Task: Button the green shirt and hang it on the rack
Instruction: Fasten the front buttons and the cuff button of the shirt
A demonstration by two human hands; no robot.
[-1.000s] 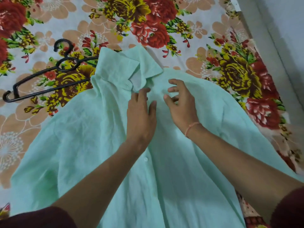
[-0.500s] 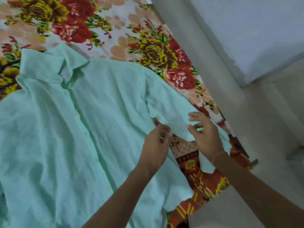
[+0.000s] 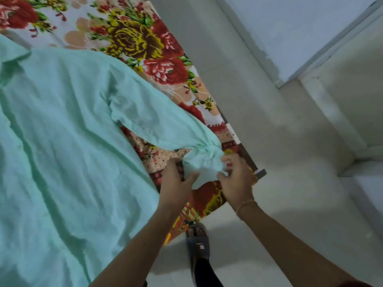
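Observation:
The pale green shirt lies spread front-up on a flowered bedsheet, filling the left half of the view. Its right sleeve stretches out toward the bed's near right edge. My left hand pinches the left side of the bunched sleeve cuff. My right hand grips the cuff's right side. The collar sits at the far left edge, partly cut off. No hanger or rack is in view.
The bed's edge runs diagonally from top middle to bottom middle. Right of it is pale tiled floor and a wall with a step. My foot in a dark sandal stands on the floor beside the bed.
The view has swung right, away from the collar and the black hanger. Both hands left the collar, went to the right sleeve, and now hold its cuff pulled out toward the bed's edge.

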